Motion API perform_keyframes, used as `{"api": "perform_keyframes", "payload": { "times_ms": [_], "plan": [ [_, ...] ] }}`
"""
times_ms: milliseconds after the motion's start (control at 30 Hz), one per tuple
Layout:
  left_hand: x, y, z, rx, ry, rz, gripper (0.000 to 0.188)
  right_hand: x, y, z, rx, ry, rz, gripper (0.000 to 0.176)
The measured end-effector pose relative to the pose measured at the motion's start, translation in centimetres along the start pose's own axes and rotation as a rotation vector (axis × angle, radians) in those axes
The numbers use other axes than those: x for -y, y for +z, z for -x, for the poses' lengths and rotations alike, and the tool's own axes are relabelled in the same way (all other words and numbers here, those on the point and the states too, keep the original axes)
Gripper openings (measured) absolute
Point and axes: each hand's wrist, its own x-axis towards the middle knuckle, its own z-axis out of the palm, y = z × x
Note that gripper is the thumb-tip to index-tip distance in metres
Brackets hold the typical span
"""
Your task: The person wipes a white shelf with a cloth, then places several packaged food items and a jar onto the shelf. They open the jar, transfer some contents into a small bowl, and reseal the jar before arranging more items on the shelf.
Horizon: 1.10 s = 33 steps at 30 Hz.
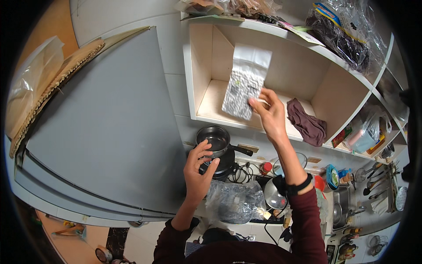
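My right hand (272,114) grips a clear plastic packet (245,84) of small whitish pieces by its lower right edge. The packet hangs before an open cream-coloured wall cabinet (227,71). Inside that cabinet, to the right of my wrist, a crumpled maroon cloth (306,122) drapes over the front edge. My left hand (199,168) holds nothing; its fingers are spread and slightly curled. Beyond those fingers a dark metal saucepan (212,140) with a black handle sits on top of a stack of black cookware. What the packet's pieces are cannot be made out.
A large grey refrigerator top (108,122) fills the left, with cardboard (59,89) along its edge. Below the cabinet are tangled black cables (244,173), a plastic-wrapped object (234,201) and a red-lidded jar (265,167). A sink (341,208) and hanging utensils (376,178) are at right.
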Motion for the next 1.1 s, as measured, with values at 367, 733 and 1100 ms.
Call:
{"api": "perform_keyframes", "payload": {
  "times_ms": [367,733,1100],
  "plan": [
    [1.0,-1.6,1.0,-0.053,0.006,-0.016,0.042,-4.6,6.5,-4.5,-0.174,-0.157,0.365,0.044],
    [1.5,-2.3,1.4,-0.070,-0.065,-0.013,0.038,-5.2,11.5,-1.9,-0.069,-0.228,0.347,0.049],
    [4.2,-5.5,1.1,-0.240,-0.249,0.109,0.030,-8.2,11.4,-1.6,0.050,-0.358,0.321,0.055]
  ]
}}
